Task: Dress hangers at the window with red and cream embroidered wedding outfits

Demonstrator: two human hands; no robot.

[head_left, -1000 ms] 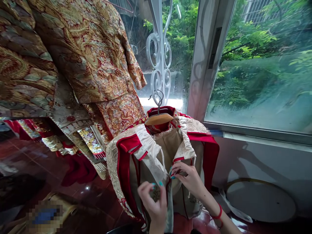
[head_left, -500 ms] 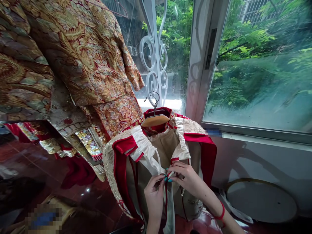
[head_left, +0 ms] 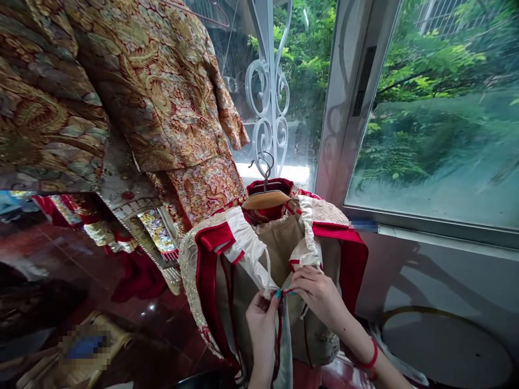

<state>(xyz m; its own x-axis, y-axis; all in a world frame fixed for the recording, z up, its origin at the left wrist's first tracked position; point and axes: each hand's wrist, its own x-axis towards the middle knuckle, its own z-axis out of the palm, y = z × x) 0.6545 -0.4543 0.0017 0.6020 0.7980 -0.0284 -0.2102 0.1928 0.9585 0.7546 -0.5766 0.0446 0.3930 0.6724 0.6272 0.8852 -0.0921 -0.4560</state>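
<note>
Pinching a thin red cord in their fingers, the left hand and right hand have drawn together at the open front of a red-and-cream embroidered robe, which hangs on a wooden hanger from a white iron window grille.

And here we are in what looks like a garment shop or dressing room, with heavy gold-embroidered robes hanging right beside the window! A red-and-cream gown hangs on a wooden hanger at the white iron scrollwork, with glossy dark red floor tiles below and green trees beyond the glass.
</note>
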